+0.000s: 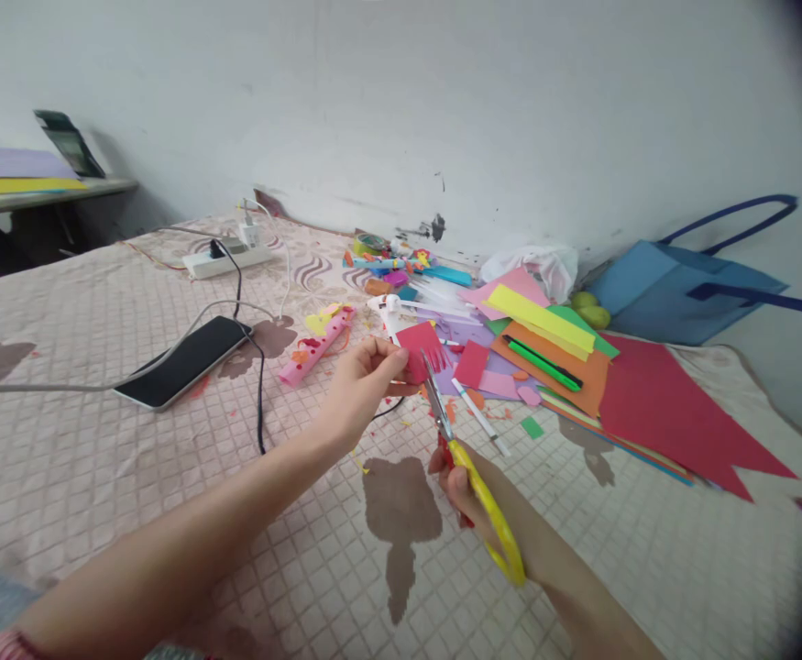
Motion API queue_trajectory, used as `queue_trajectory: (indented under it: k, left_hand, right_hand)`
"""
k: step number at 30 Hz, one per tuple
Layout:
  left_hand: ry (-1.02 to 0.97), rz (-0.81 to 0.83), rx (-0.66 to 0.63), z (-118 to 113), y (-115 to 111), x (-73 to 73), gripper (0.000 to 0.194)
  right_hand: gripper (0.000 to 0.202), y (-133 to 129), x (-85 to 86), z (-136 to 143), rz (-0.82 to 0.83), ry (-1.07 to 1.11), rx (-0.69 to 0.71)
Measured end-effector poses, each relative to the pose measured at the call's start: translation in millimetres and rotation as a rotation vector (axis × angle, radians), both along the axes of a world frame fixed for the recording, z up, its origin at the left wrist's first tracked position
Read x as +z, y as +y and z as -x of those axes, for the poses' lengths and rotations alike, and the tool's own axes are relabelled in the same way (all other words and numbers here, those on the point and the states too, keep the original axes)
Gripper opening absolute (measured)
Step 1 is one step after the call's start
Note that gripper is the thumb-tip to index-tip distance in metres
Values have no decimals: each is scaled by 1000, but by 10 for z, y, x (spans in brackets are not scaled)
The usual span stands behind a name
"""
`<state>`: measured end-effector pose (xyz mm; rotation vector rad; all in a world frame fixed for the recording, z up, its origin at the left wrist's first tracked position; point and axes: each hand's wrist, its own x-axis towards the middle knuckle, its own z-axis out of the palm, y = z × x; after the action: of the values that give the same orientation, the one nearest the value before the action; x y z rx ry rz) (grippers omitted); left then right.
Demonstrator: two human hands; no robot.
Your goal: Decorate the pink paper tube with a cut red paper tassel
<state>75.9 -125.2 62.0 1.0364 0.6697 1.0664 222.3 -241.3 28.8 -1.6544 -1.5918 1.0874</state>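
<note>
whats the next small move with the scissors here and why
Probably snip another slit beside the existing ones: the left hand pinches the red paper, one side shows a cut fringe, and the scissors in the right hand have their blades at that fringe.

Left hand (368, 383) pinching fringed red paper (415, 341), yellow-handled scissors (470, 465) in right hand (467, 500), tablecloth (324, 587) beneath

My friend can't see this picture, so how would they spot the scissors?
Start at the patterned tablecloth, then find the right hand above it. It holds the scissors, their metal blades at the fringed red paper. Unlike the flat colored papers beyond, they have a long yellow handle.
</note>
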Motion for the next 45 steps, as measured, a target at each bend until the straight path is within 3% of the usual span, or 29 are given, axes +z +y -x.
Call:
queue_trajectory:
  k: [5,11,18,35,45]
  left_hand:
    - [-8,-9,4,2,7,1,19]
    - [-14,-6,21,7,-1,26,20]
    - [-8,-5,7,3,-6,18,19]
    - [2,1,13,-3,1,3,19]
    - [-19,6,6,-3,0,0,17]
  right_hand:
    - [66,24,59,35,40,-7,-31]
    - [65,22,-11,15,132,40,-88]
    - [56,-9,54,-6,-62,-3,58]
    - [58,2,-22,1,-38,-47,15]
    - [66,29,67,56,-1,-36,-17]
